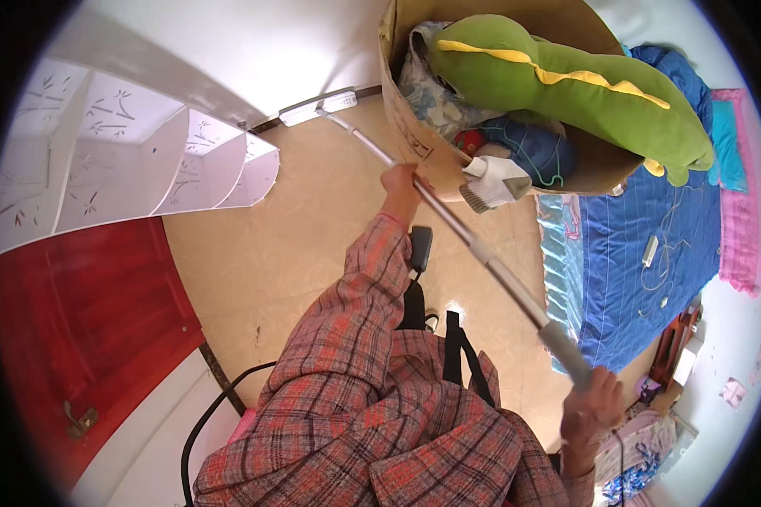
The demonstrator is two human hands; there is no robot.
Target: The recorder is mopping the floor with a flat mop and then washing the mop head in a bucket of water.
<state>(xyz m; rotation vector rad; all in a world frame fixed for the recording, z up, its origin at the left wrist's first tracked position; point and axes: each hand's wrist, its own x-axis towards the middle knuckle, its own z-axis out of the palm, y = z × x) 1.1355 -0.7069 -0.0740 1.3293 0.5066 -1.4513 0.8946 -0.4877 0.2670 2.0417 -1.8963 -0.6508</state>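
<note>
Both of my hands are wrapped round the long metal pole of a flat mop [452,221], which runs slantwise from lower right to upper left. Its pale, narrow head [320,107] lies on the floor against the foot of the white wall. My left hand [402,179] grips the pole partway along, closed round it. Near the thick grey grip at the pole's near end, my right hand [594,407] is closed as well. Just right of the pole, a white and grey cloth item [495,182] hangs over the edge of a cardboard box [418,148].
A green plush toy [566,80] lies across the box. White shelves [131,156] and a red door [93,329] stand on the left. A bed with a blue cover [634,262] is on the right, cables on it. A small black device [420,249] hangs below my left forearm.
</note>
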